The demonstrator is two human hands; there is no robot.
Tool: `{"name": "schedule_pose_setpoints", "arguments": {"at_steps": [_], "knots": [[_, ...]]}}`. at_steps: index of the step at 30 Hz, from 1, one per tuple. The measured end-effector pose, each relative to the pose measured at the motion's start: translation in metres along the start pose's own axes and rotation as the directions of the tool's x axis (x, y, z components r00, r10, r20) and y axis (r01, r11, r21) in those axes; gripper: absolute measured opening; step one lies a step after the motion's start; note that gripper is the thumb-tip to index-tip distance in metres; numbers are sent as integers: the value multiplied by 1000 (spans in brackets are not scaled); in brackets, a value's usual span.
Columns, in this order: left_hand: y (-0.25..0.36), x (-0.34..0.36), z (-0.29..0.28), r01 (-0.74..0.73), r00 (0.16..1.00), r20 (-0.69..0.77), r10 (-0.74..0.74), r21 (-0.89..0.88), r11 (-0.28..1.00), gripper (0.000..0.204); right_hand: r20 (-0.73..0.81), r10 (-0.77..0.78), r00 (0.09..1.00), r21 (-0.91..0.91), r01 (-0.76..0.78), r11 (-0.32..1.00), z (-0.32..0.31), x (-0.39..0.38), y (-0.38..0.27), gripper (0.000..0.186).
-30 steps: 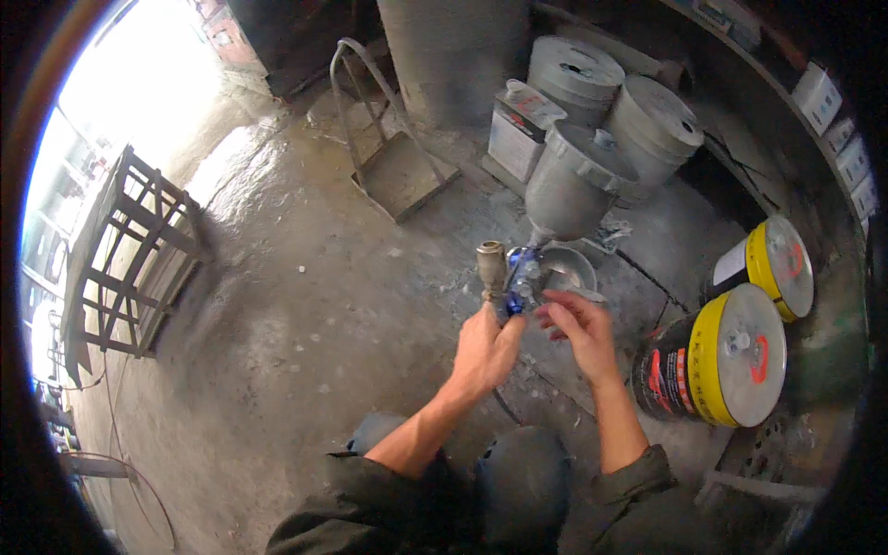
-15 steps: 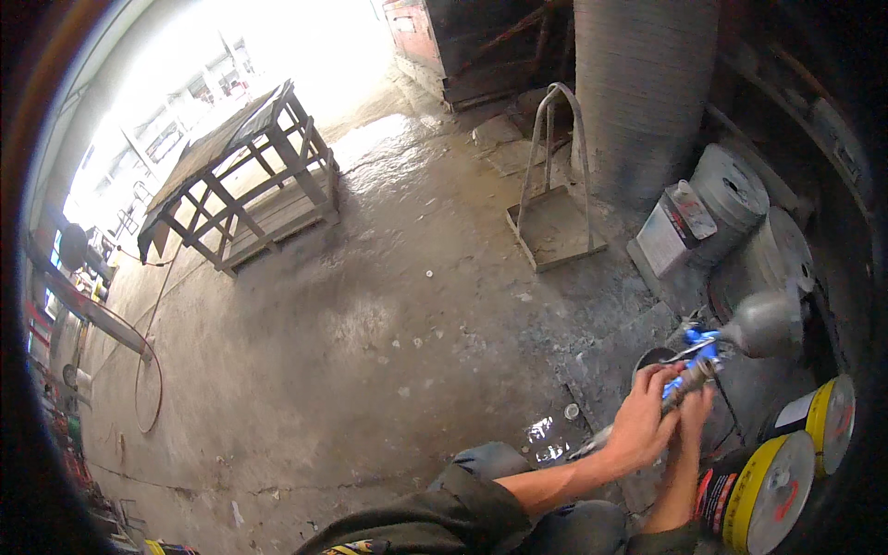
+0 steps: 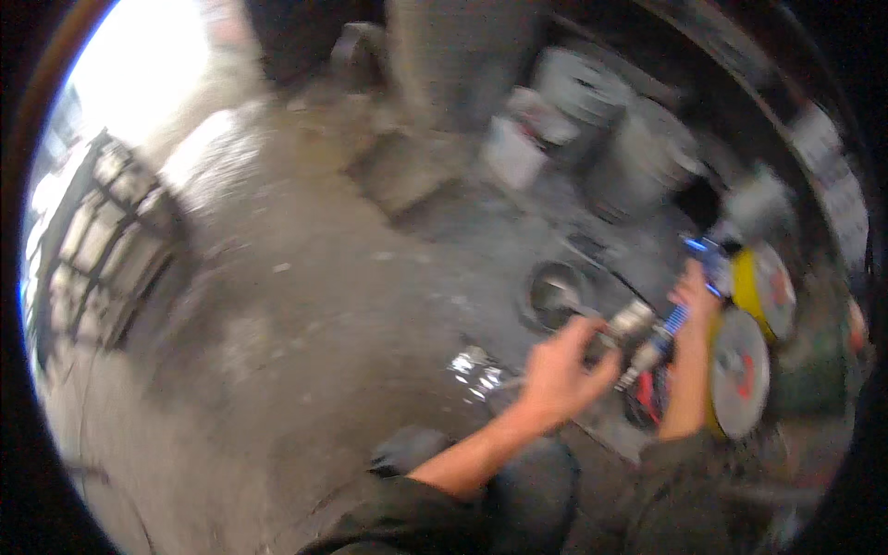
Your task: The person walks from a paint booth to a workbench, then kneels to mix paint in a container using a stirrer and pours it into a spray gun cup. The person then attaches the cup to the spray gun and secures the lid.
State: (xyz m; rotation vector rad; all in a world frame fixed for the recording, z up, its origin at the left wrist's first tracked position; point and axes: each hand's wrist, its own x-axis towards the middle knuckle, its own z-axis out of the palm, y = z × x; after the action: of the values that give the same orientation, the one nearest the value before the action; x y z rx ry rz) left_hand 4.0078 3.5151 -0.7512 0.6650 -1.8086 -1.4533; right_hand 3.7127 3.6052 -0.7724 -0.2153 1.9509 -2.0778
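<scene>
My right hand [image 3: 694, 301] is closed around a blue spray gun [image 3: 679, 320] at the right, with its grey cup [image 3: 760, 208] beyond the hand. The gun's handle slants down toward my left hand, ending in a thin metal tip. My left hand [image 3: 562, 370] is closed, thumb and fingers gripping a grey metal hose fitting [image 3: 633, 320]. A gap shows between the fitting and the gun's handle. From near the fitting, a thin dark line runs back over the floor. Motion blur hides finer detail.
On the floor beyond my left hand sits a round dark pan [image 3: 535, 305]. Yellow-banded buckets [image 3: 743, 375] stand right of my right arm. Grey drums [image 3: 647, 157] and a white square can [image 3: 514, 155] are farther back. A slatted rack [image 3: 102, 240] stands at far left.
The view has swung to the right. My hands, which were together at the gun's handle, are now apart: the right holds the gun, the left the hose fitting.
</scene>
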Motion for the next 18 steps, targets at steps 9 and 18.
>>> {"name": "schedule_pose_setpoints", "arguments": {"at_steps": [9, 18], "knots": [[8, 7, 17, -69, 963, 266, 41, 95, 993, 38, -102, 257, 961, 8, -258, 966, -57, -30, 55, 18], [-3, 11, 1, 194, 939, 291, -184, -5, 981, 40, -124, 308, 943, 46, -305, 951, -48, -13, 75, 20]]}}
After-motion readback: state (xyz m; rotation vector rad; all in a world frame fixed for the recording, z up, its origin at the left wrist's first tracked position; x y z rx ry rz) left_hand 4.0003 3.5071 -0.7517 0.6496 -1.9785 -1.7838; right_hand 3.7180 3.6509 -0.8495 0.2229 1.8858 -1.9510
